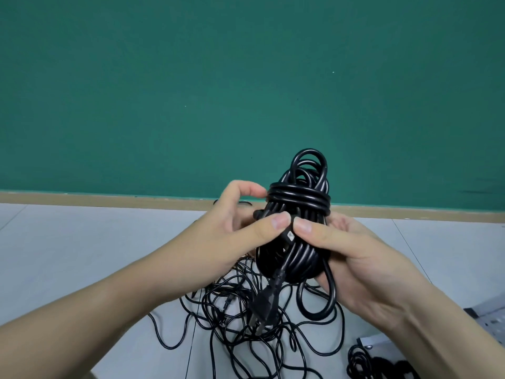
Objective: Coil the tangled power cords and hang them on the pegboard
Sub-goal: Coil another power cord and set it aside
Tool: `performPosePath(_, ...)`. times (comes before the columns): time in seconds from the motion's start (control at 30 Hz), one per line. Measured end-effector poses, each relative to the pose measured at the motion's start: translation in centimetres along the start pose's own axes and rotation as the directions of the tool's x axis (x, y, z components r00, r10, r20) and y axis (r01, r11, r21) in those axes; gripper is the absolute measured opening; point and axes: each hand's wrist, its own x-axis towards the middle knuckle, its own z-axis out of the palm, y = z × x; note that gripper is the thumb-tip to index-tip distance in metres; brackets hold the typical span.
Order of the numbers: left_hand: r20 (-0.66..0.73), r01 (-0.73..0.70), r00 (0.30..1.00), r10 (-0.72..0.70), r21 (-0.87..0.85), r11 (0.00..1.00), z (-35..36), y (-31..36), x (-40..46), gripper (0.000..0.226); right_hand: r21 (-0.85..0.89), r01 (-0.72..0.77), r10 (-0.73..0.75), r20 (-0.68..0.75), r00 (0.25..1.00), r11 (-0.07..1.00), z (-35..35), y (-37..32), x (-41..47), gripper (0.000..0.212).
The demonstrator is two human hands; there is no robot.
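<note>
Head view only. Coiled black power cord (296,214) held up in front of the green wall (246,77), above the tangled pile of thin cords (246,318) on the grey floor (68,255).

Right hand (363,258) is wrapped around the coil from its right side, thumb pressed on the front of the bundle. Left hand (237,231) comes in from the coil's left: thumb pinching at the same middle spot, just beside the right thumb, index finger curled onto the horizontal wraps near the top of the coil.

Plug (263,305) hangs free below the coil, dangling over the pile. One loose loop also sags under the coil's right side.

Judgement: finishing the cinch wrap, tail end not yet secured. To do it well:
- keep the right grip firm so the long loops don't slip
- tuck the plug tail under the horizontal wraps, pull snug
- take up the sagging loop first, else it snags
- leave the top loop open for a peg

Perforated grey panel (489,321), likely the pegboard, at the edge right of the pile; another dark cord bundle (377,365) near it.
</note>
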Motion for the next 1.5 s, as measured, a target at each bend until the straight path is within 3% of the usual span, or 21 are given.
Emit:
performPosePath(0.13,0.144,0.012,0.989,-0.032,0.139,0.990,-0.8,0.2,-0.5,0.057,-0.070,0.003,-0.001,0.020,1.000,0.998,0.0,0.2,0.0,0.050)
performPosePath(0.3,0.181,-0.037,0.983,0.006,0.167,0.985,-1.0,0.2,-0.8,0.059,-0.185,0.046,-0.040,0.032,0.999,0.982,-0.3,0.5,-0.3,0.051)
performPosePath(0.83,0.160,-0.150,0.981,0.112,0.250,0.956,-0.8,0.1,-1.6,0.071,-0.135,0.046,-0.034,0.089,0.995,0.990,-0.8,0.5,-0.6,0.055)
performPosePath(0.93,0.135,-0.172,0.981,0.141,0.249,0.953,-0.8,0.0,-1.5,0.063,-0.100,0.048,-0.037,0.105,0.994,0.994,-0.8,0.5,-0.6,0.053)
performPosePath(1.5,0.066,-0.138,0.989,0.131,0.118,0.983,0.5,-1.5,-0.8,0.056,-0.084,0.063,-0.054,0.110,0.992,0.994,-1.0,0.9,-0.1,0.051)
